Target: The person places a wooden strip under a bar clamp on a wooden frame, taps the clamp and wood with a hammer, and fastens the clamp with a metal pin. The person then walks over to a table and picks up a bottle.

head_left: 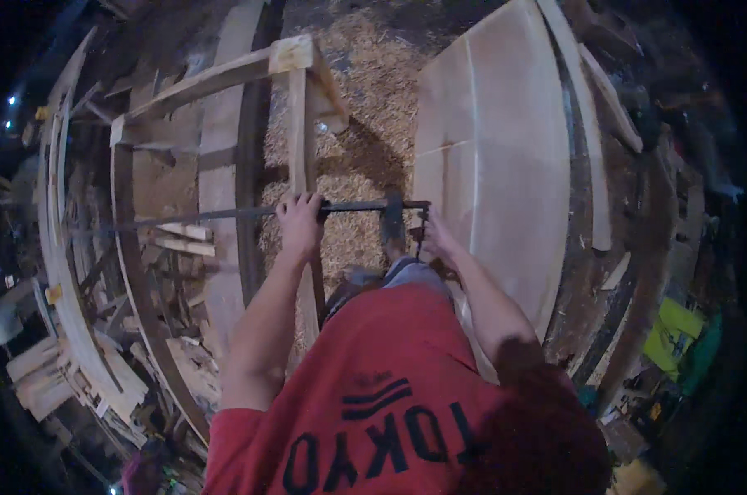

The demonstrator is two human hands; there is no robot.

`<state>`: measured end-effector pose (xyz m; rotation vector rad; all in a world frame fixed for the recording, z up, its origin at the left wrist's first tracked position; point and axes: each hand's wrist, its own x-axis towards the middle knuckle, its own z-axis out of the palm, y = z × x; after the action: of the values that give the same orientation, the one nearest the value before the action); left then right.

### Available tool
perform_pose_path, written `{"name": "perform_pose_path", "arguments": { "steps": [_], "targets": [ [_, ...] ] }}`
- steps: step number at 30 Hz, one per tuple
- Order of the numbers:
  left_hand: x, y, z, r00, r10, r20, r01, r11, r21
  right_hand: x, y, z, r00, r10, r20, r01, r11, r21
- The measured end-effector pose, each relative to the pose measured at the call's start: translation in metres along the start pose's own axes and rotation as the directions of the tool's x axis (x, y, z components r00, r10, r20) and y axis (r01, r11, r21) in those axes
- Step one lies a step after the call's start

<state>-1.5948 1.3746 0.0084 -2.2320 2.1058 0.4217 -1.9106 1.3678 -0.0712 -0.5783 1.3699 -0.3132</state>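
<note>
A long dark bar clamp (353, 206) stretches crosswise over a pale wooden frame (301, 132). My left hand (300, 221) is wrapped around the bar where it passes over the frame's near-right rail. At the clamp's right end, a short dark upright part (423, 227) hangs down from the bar. My right hand (441, 237) is closed at that part; its fingertips are partly hidden. The bar's far left end fades into shadow near a long curved-looking plank (56, 206).
A wide pale wooden slab (513, 140) lies to my right, with narrow strips (584, 124) beyond it. Wood shavings (361, 66) cover the floor ahead. Offcuts (47, 371) are piled at the lower left. A yellow-green item (673, 337) sits at the far right.
</note>
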Motion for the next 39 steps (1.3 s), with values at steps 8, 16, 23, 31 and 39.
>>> {"name": "perform_pose_path", "arguments": {
  "steps": [8,16,23,31,39],
  "targets": [
    [0.001,-0.002,0.004,0.997,0.049,-0.067,-0.046,0.998,0.035,-0.067,-0.074,-0.009,0.934,-0.348,0.078,0.344,0.937,0.054],
    [0.002,0.002,0.003,0.999,0.046,-0.023,-0.045,0.999,0.01,0.03,-0.055,-0.011,0.959,-0.261,0.109,0.272,0.958,-0.096],
    [0.001,-0.012,0.018,0.997,0.037,-0.06,-0.036,0.999,0.02,-0.045,-0.024,0.014,0.997,-0.04,0.072,0.025,0.979,0.202],
    [0.004,-0.002,0.011,0.995,0.066,-0.073,-0.066,0.998,0.002,-0.01,-0.085,0.0,0.885,-0.465,0.037,0.466,0.881,-0.082],
    [0.001,-0.014,0.022,0.999,0.034,-0.023,-0.033,0.998,0.051,-0.002,-0.051,0.005,0.994,-0.029,0.107,0.032,0.999,-0.023]
  ]
}}
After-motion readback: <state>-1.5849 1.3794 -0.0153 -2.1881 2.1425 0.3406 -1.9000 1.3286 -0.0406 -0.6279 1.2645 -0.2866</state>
